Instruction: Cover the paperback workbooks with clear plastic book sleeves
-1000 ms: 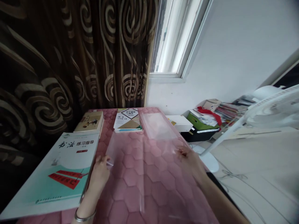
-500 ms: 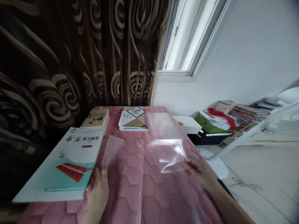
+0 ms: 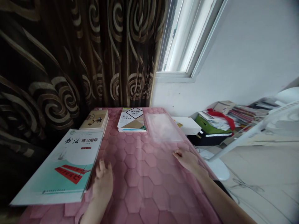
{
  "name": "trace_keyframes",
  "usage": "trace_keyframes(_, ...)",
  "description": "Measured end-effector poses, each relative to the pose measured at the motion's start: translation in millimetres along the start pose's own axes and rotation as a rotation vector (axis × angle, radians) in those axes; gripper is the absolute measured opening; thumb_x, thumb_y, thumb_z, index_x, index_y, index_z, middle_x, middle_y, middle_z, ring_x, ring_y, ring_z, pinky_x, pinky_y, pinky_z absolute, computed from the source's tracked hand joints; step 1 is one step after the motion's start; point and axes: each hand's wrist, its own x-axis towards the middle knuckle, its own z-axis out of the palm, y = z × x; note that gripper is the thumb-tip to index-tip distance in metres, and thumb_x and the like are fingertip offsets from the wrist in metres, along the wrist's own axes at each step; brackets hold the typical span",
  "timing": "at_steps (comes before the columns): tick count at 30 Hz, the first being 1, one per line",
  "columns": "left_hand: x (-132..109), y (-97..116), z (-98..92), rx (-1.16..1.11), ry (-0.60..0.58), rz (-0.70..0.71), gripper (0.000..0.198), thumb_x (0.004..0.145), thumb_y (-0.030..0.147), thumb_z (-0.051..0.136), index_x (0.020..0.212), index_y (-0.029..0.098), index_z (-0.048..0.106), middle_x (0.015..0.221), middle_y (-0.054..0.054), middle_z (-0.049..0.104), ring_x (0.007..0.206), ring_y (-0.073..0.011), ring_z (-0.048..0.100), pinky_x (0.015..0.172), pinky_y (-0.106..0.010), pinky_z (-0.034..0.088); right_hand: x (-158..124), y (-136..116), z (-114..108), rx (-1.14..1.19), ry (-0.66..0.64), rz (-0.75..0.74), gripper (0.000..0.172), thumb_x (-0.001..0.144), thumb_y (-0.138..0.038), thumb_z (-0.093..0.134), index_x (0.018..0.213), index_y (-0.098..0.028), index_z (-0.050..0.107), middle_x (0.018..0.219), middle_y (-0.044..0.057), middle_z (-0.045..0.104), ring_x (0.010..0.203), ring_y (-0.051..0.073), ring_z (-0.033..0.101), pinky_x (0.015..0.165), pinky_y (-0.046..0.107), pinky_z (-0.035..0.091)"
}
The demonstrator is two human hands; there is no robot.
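Note:
A clear plastic book cover (image 3: 161, 183) lies spread low over the pink quilted tabletop (image 3: 130, 189); only faint edges and a pale fold line show. My right hand (image 3: 187, 160) pinches its right side, thumb and fingers pressed together. On the left, my left hand (image 3: 102, 180) has curled fingers beside the book stack, at the cover's left side; the film is barely visible there. Close by that hand lies a white and green calligraphy workbook (image 3: 63, 158) on top of the stack. Beyond my right hand rests a pile of translucent plastic covers (image 3: 164, 127).
A tan book stack (image 3: 94, 119) and a white language workbook (image 3: 132, 118) sit at the far edge. A dark patterned curtain (image 3: 112, 56) hangs behind. To the right are a white box (image 3: 185, 125), a bin of papers (image 3: 210, 127) and a white fan stand (image 3: 216, 168).
The shiny raised film by my right hand has flattened, and the upright flap by my left hand no longer shows. My right hand moved slightly left, my left hand slightly right.

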Motion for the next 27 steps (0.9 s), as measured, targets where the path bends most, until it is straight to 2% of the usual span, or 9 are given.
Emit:
trace_keyframes(4,-7.7,52.5,5.5,0.075,-0.157,0.292,0.051,0.089,0.018,0.047,0.139,0.028,0.054,0.153,-0.009,0.043,0.139,-0.0328,0.04,0.116,-0.056,0.03,13.6,3.2,-2.4,-0.129,0.027,-0.019,0.042,0.1,-0.031,0.032,0.09,-0.019,0.071,0.089,0.01,0.072,0.082,0.022,0.068,0.07,0.031,0.046)
trace_keyframes(7,-8.4,74.9,11.7,0.067,-0.332,0.428,0.061,0.088,0.021,0.051,0.148,0.031,0.04,0.159,-0.008,0.03,0.145,-0.0325,0.029,0.115,-0.063,0.025,33.2,7.6,-7.4,-0.258,0.096,-0.185,0.032,0.096,-0.021,0.04,0.109,-0.014,0.068,0.113,0.015,0.068,0.104,0.023,0.064,0.088,0.032,0.045)
trace_keyframes(10,-9.4,72.6,17.4,0.06,-0.437,0.462,0.064,0.091,0.026,0.05,0.151,0.032,0.031,0.161,-0.008,0.023,0.147,-0.0321,0.023,0.116,-0.065,0.02,51.7,9.4,-12.3,-0.314,0.075,-0.35,0.037,0.092,-0.013,0.044,0.125,-0.017,0.062,0.13,0.013,0.062,0.118,0.025,0.057,0.099,0.036,0.042)
trace_keyframes(12,-10.3,65.4,21.1,0.052,-0.457,0.469,0.064,0.092,0.029,0.049,0.151,0.035,0.027,0.162,-0.006,0.019,0.148,-0.0315,0.02,0.116,-0.065,0.018,62.1,7.5,-13.2,-0.373,0.042,-0.463,0.048,0.089,-0.005,0.038,0.13,-0.019,0.059,0.136,0.011,0.06,0.121,0.025,0.055,0.102,0.039,0.042)
trace_keyframes(14,-11.4,59.4,25.7,0.044,-0.449,0.483,0.065,0.092,0.03,0.05,0.152,0.036,0.024,0.162,-0.005,0.017,0.148,-0.0314,0.019,0.116,-0.065,0.019,71.6,2.7,-12.2,-0.387,0.016,-0.505,0.055,0.086,0.0,0.035,0.132,-0.019,0.058,0.139,0.01,0.058,0.122,0.025,0.055,0.101,0.04,0.043)
trace_keyframes(17,-13.6,54.9,35.1,0.042,-0.392,0.504,0.069,0.091,0.03,0.052,0.152,0.038,0.02,0.162,-0.005,0.017,0.148,-0.0326,0.02,0.116,-0.064,0.02,85.6,-8.4,-11.2,-0.299,0.006,-0.398,0.056,0.085,0.0,0.038,0.133,-0.022,0.058,0.135,0.01,0.061,0.114,0.025,0.061,0.094,0.037,0.048)
trace_keyframes(21,-17.0,51.4,47.1,0.051,-0.299,0.538,0.071,0.091,0.033,0.053,0.152,0.038,0.018,0.162,-0.006,0.017,0.147,-0.0341,0.024,0.116,-0.064,0.019,109.2,-19.0,-25.2,-0.253,0.012,-0.269,0.056,0.085,0.0,0.043,0.134,-0.023,0.06,0.11,0.011,0.073,0.094,0.023,0.069,0.08,0.03,0.049)
trace_keyframes(23,-18.5,49.6,51.4,0.053,-0.253,0.563,0.072,0.092,0.035,0.054,0.153,0.037,0.016,0.162,-0.007,0.018,0.146,-0.0337,0.027,0.116,-0.063,0.019,124.2,-20.0,-42.8,-0.242,0.052,-0.179,0.052,0.088,-0.003,0.043,0.134,-0.021,0.06,0.107,0.014,0.073,0.091,0.024,0.069,0.078,0.031,0.048)
trace_keyframes(27,-20.4,47.5,59.7,0.067,-0.193,0.582,0.077,0.089,0.039,0.057,0.153,0.036,0.016,0.161,-0.008,0.022,0.145,-0.0338,0.03,0.116,-0.061,0.019,151.8,-22.0,-91.7,-0.236,0.198,0.021,0.046,0.095,-0.012,0.034,0.135,-0.016,0.056,0.107,0.022,0.07,0.089,0.027,0.068,0.076,0.037,0.047)
